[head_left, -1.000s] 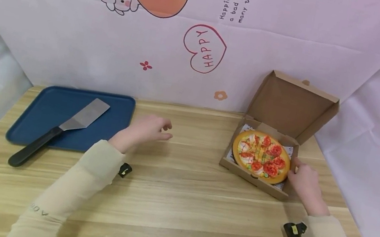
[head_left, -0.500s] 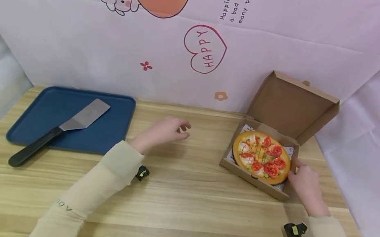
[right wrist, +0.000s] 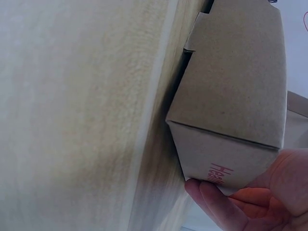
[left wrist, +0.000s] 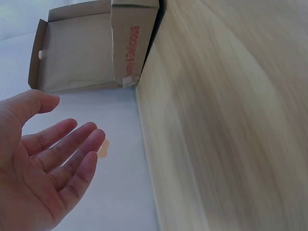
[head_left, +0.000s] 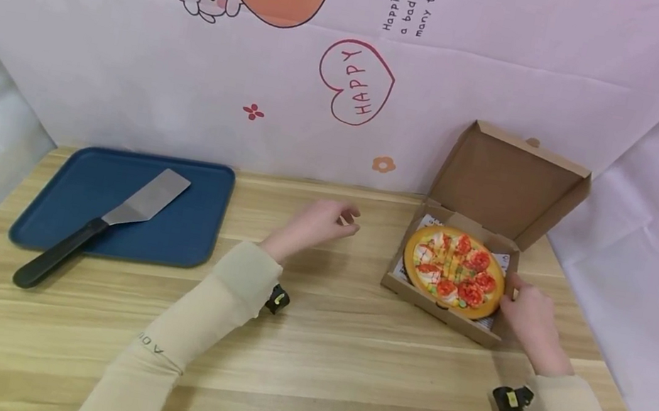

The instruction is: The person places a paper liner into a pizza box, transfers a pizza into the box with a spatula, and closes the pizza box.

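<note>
An open cardboard pizza box (head_left: 440, 312) stands at the right of the table, its lid (head_left: 504, 183) raised at the back. Inside lies a round pizza (head_left: 455, 272) with red and white toppings, on printed paper. My right hand (head_left: 530, 316) grips the box's right side wall; the right wrist view shows fingers (right wrist: 216, 204) against the wall's outer face, and the thumb reaches over its top edge. Left of the box, my left hand (head_left: 321, 224) hovers over the table holding nothing. Its fingers (left wrist: 62, 154) are loosely bent, thumb apart, with the box beyond them in the left wrist view.
A blue tray (head_left: 81, 177) lies at the back left of the wooden table (head_left: 309, 375). Across it rests a spatula (head_left: 107, 221), its black handle sticking out past the tray's front edge. White printed cloth (head_left: 297, 85) stands behind the table, and plain cloth hangs at both sides.
My left hand has travelled right, away from the tray and toward the pizza box. The right hand has stayed at the box's side wall; box and pizza have not moved.
</note>
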Motion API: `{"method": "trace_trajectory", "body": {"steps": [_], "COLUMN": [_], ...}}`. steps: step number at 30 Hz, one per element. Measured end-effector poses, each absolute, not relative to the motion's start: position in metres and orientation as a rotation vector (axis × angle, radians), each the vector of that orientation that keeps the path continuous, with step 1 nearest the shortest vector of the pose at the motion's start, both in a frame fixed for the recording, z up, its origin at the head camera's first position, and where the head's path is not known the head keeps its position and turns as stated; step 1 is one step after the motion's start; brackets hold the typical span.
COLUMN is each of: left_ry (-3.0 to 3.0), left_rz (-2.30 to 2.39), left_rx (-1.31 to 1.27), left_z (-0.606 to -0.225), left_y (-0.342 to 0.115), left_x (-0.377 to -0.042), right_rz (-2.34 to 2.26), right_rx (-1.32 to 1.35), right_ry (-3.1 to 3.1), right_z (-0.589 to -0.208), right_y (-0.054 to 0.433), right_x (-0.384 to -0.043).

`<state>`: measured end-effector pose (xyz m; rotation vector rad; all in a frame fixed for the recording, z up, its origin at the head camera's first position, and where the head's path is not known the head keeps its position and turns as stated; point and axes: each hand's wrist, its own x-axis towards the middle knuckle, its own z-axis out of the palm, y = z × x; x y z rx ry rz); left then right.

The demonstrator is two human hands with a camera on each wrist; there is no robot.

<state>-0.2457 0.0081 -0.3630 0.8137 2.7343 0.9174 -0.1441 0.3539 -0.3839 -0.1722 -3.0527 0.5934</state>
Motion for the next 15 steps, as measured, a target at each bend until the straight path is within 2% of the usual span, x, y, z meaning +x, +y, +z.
{"method": "trace_trajectory", "body": {"steps": [15], "left_ry": [2.56], "left_rz": [1.182], "left_rx": [0.773], "left_z": [-0.376], "left_y": [0.045], "left_x": [-0.253], "right_rz": [0.601], "right_rx": [-0.144], "right_ry": [-3.069], "right_z": [-0.382], "right_y": [0.354], "right_x": [-0.144]}}
